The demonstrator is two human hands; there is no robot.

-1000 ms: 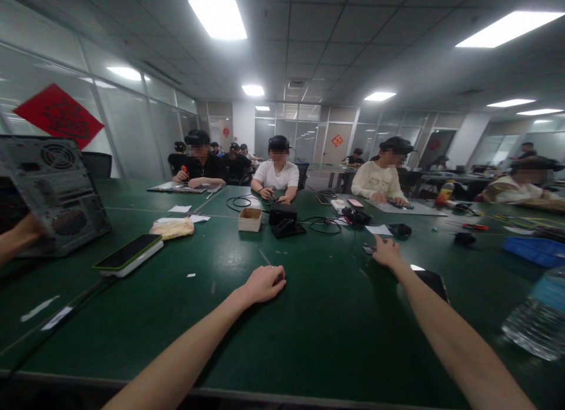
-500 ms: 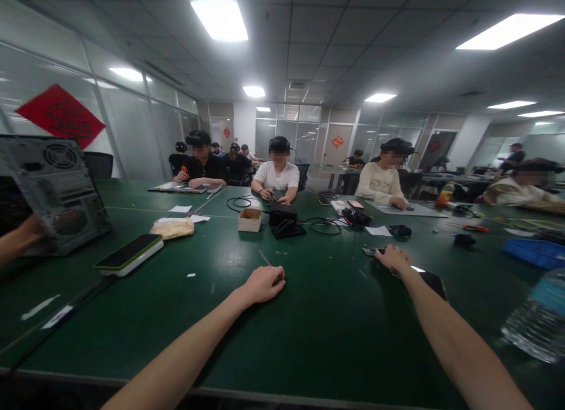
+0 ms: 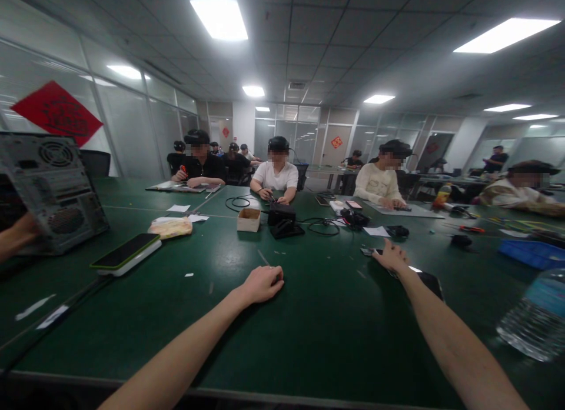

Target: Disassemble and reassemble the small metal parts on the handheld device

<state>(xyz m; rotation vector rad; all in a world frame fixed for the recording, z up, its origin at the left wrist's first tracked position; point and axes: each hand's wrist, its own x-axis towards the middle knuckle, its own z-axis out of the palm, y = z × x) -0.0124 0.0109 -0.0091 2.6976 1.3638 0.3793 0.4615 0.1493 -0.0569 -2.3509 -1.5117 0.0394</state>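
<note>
My left hand (image 3: 262, 285) rests loosely curled on the dark green table (image 3: 145, 316), holding nothing, with a small white paper scrap to its left. My right hand (image 3: 391, 257) lies further right with its fingers apart and nothing in them. Its wrist passes just beside a black smartphone (image 3: 430, 283), and a small dark flat item (image 3: 369, 252) sits just left of the fingertips.
A computer case (image 3: 53, 192) stands at the left, with a forearm (image 3: 17, 236) beside it. A phone on a white power bank (image 3: 126, 251), cardboard box (image 3: 248, 220), black device (image 3: 282, 225), cables, blue tray (image 3: 532, 254) and water bottle (image 3: 536, 316) surround me. Co-workers sit opposite.
My right hand has come down from a raised-finger pose and now lies nearer the black smartphone. My left hand has barely moved, and the whole view has shifted slightly.
</note>
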